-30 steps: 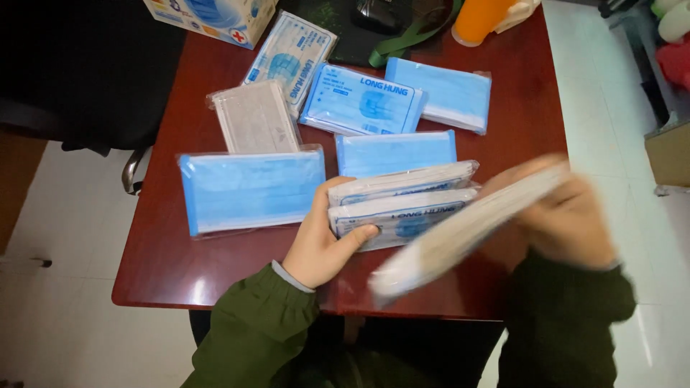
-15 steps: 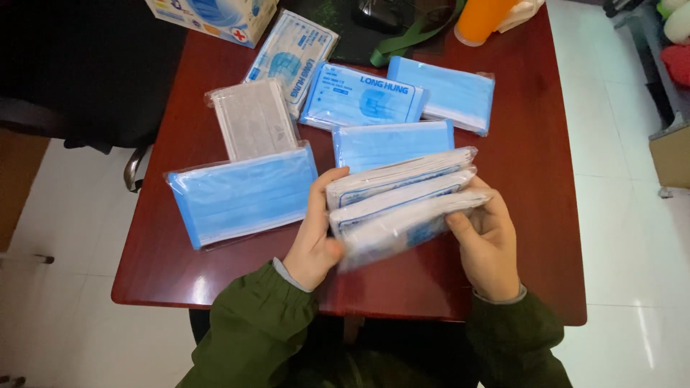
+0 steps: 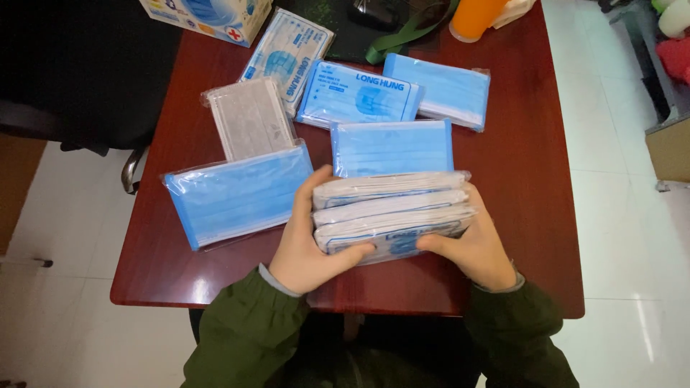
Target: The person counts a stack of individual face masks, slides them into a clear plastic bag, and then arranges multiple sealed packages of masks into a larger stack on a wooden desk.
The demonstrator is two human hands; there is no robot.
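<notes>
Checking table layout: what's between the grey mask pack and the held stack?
Head view: only the corner of the large blue mask pack separates the grey mask pack from the held stack.

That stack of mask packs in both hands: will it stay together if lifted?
Probably light but slippery: the stack of packs is glossy plastic, so layers may slide apart. It looks soft, likely sagging unless the left hand and right hand squeeze both ends.

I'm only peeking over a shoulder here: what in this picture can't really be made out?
- Head view: the bottom of the stack of mask packs is covered by the left hand and right hand, so the pack count is unclear.
- The white box and orange cup are cut off by the top edge.
- The dark objects at the table's far end are too dim to identify.
</notes>
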